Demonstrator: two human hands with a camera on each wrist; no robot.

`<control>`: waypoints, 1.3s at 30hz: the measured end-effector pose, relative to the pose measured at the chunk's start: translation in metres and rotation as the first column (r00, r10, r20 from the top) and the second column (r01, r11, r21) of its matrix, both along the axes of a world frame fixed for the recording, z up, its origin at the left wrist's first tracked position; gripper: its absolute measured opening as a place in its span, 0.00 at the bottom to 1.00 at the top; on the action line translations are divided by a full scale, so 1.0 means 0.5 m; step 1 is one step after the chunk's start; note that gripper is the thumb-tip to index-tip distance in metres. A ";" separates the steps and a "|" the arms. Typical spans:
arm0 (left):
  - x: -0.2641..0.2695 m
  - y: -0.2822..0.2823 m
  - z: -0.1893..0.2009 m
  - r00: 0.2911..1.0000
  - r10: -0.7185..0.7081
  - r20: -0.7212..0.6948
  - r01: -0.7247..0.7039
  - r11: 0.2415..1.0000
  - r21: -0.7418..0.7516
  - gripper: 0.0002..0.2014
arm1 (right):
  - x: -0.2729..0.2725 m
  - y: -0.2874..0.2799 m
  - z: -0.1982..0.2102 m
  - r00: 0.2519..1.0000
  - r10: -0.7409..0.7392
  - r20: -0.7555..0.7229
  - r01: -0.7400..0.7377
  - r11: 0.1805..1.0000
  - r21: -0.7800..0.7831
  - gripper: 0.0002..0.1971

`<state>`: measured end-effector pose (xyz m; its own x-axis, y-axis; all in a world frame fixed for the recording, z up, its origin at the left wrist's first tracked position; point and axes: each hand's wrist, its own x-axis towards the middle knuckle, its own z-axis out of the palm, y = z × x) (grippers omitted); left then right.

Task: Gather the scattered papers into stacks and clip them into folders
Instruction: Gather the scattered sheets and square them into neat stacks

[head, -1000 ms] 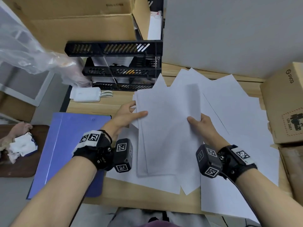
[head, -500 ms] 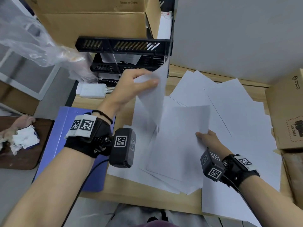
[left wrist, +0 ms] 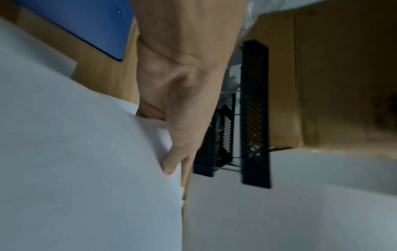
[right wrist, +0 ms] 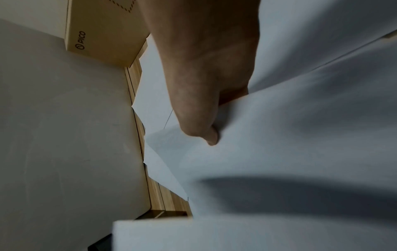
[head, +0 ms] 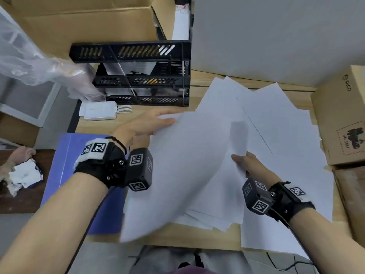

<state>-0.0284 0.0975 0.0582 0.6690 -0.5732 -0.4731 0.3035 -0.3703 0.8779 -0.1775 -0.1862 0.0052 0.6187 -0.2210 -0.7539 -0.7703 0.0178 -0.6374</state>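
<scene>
A person's left hand (head: 146,125) pinches the far left corner of a white sheet (head: 183,165), thumb on top and fingers beneath, lifting it over the wooden tabletop (head: 102,127). The right hand (head: 250,165) pinches the near right edge of a paper stack (head: 221,202) lying partly under that sheet. More loose papers (head: 286,119) spread behind and right; a blue folder (head: 65,159) lies left of the left hand.

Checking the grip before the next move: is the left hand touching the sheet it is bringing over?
Touching. The left wrist view shows the left hand pinching the sheet's edge, thumb on top.
</scene>
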 end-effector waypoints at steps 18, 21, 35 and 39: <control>-0.083 -0.144 -0.232 0.978 0.203 0.048 -0.208 0.966 0.153 0.11 | -0.031 -0.003 -0.033 0.993 -0.090 -0.080 0.099 0.989 0.106 0.14; -0.091 -0.170 -0.244 0.978 0.201 0.052 -0.207 0.969 0.137 0.11 | -0.035 0.002 -0.036 0.970 -0.225 -0.096 0.242 0.938 0.249 0.28; -0.084 -0.099 -0.263 0.952 0.305 -0.036 -0.292 0.934 0.207 0.13 | -0.038 0.026 -0.080 0.997 0.017 -0.072 -0.023 0.996 -0.085 0.09; -0.071 0.029 -0.279 0.899 0.428 0.089 -0.429 0.826 0.366 0.19 | -0.026 0.025 -0.084 0.999 -0.046 -0.026 0.042 0.989 -0.140 0.07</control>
<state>-0.0637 0.1119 -0.0811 0.8085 -0.0132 -0.5883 0.5046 -0.4987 0.7047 -0.1908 -0.1738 -0.0366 0.5847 -0.3513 -0.7313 -0.7888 -0.0353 -0.6137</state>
